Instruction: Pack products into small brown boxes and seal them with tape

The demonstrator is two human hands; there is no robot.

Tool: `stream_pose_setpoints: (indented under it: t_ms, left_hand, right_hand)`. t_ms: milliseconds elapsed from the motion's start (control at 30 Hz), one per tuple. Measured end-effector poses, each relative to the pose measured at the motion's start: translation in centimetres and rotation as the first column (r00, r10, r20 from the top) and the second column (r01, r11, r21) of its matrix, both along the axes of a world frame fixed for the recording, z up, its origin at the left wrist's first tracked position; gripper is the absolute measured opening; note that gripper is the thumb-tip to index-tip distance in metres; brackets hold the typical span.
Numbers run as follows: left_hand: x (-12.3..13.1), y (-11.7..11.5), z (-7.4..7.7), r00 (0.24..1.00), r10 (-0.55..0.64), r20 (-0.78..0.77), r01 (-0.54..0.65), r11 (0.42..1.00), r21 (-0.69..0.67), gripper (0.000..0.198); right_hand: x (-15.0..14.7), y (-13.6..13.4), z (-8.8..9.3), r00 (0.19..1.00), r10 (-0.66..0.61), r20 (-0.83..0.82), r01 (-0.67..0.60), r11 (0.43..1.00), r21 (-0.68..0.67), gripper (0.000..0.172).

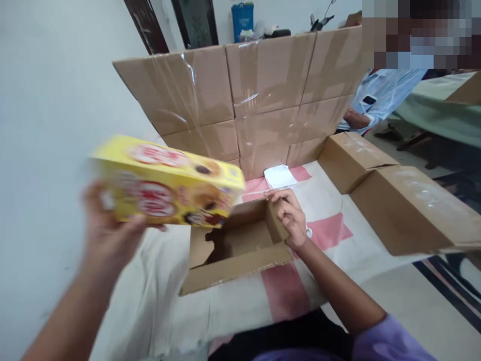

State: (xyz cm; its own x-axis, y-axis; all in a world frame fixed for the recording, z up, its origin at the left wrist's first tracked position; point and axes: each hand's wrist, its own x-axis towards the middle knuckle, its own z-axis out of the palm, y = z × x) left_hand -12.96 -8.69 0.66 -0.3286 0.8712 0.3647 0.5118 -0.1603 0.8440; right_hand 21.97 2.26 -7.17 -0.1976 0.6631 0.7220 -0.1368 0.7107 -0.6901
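Observation:
My left hand [107, 228] is closed around the end of a yellow snack box [165, 180] with red logos, held in the air and blurred by motion, just above and left of an open brown carton [233, 253]. The carton sits on a white and pink cloth [323, 235], and its inside looks dark and bare. My right hand [289, 215] grips the carton's right flap, fingers curled over its edge.
A wall of stacked taped cartons [263, 95] stands behind. Two closed cartons [376, 185] lie at the right. A white paper [280, 176] lies on the cloth. Another person in a light shirt [379, 95] sits at the far right.

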Motion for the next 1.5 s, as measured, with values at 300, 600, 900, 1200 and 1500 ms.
stream_pose_setpoints:
  t_ms: [300,600,900,1200,1500]
  left_hand:
    - [8.1,1.0,-2.5,0.558,-0.579,-0.594,0.245,0.799,-0.549,0.047]
    - [7.9,1.1,-2.7,0.585,-0.412,-0.699,0.381,0.900,-0.212,0.057]
    - [6.8,-0.8,-5.3,0.608,-0.331,-0.721,0.374,0.921,-0.108,0.032]
    - [9.9,-1.8,0.3,0.331,-0.466,-0.821,0.242,0.883,-0.403,0.081]
    - [11.1,-0.2,2.0,0.094,-0.531,-0.842,0.024,0.847,-0.531,0.057]
  right_hand:
    - [1.2,-0.3,-2.2,0.971,-0.177,-0.159,0.166,0.983,-0.079,0.020]
    - [3.1,-2.9,-1.5,0.943,0.227,0.243,-0.221,0.974,-0.051,0.072]
    - [4.2,-3.9,-1.0,0.877,0.350,0.328,-0.348,0.935,-0.067,0.104]
    - [4.0,-5.2,-1.7,0.906,0.261,0.334,-0.270,0.963,-0.020,0.093]
    - [3.0,-3.9,2.5,0.699,0.069,0.712,-0.325,0.917,0.231,0.064]
